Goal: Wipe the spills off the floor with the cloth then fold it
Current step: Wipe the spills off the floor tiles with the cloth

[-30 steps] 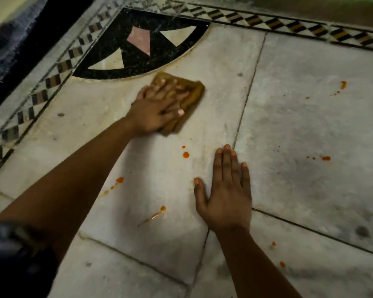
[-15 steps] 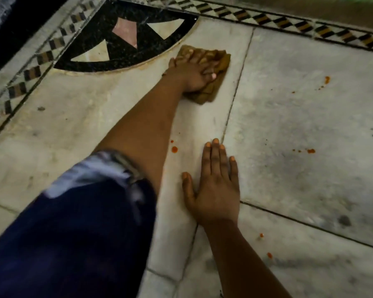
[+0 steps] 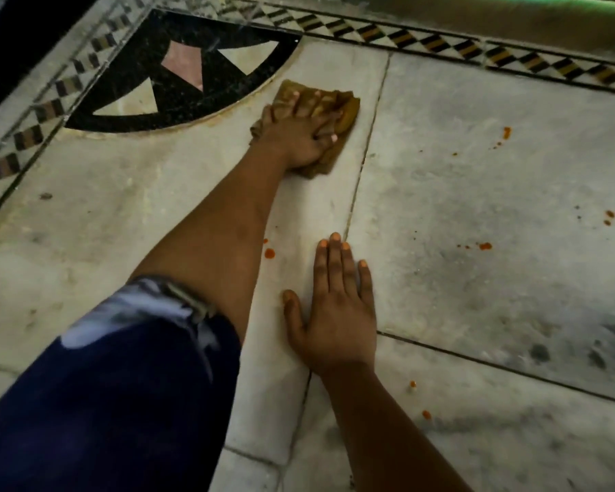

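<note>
**Cloth held far forward, spills nearer the person**

A pale marble floor point(image 3: 476, 172) carries orange spills point(image 3: 270, 253) between the two hands and scattered to the right. The left hand point(image 3: 299, 140), reaching far ahead, presses on the bunched brown cloth point(image 3: 348, 110), fingers spread over it. The right hand point(image 3: 338, 314) lies flat, empty, bracing. No containers appear.

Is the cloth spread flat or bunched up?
Bunched: the brown cloth lies in thick creased folds under the left hand, which presses it down.
</note>
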### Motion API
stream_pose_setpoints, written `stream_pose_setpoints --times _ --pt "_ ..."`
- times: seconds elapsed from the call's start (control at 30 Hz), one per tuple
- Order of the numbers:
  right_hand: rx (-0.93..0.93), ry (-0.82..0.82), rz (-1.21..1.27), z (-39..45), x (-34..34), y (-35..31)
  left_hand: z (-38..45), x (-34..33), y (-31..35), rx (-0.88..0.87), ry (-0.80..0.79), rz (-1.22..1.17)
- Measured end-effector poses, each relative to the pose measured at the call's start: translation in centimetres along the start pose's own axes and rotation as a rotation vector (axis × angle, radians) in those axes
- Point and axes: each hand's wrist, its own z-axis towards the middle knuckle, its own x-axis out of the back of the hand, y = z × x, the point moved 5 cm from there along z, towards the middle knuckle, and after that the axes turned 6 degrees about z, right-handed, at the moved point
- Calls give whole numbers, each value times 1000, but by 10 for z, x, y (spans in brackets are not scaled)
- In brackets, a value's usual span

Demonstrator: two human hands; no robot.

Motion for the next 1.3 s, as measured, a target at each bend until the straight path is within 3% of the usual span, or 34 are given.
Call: stream_pose_setpoints --times 0.17,0.23,0.3,0.4,0.5,0.6,0.73,0.83,1.0,1.17,1.3 --pt "1 8 -9 1 1 -1 -66 -21 -11 -256 25 43" --pt "12 14 -21 1 1 -1 -80 -21 -49 -160 3 24" --pt "27 9 -33 0 0 -2 -76 -18 -84 65 -15 -17" --pt "38 -5 -32 -1 -2 -1 -71 -17 -74 282 -6 -144" --pt "40 -10 -36 -1 -2 -1 -100 -31 -30 200 -15 -135" --pt "49 -16 -33 -1 -1 -1 -137 -43 -33 125 0 -87" --pt "60 -31 -51 -2 -2 1 -134 -37 -57 245 -5 -92" --pt "64 -42 -59 -2 -3 2 -131 -32 -33 337 3 -110" --pt "66 -70 -51 -5 -2 2 -174 -53 -26 95 -11 -11" --pt "61 -67 -74 -7 -1 2 -156 -39 -47 324 -22 -89" --pt "46 -63 -64 -8 0 0 -189 -56 -21 139 20 -20"
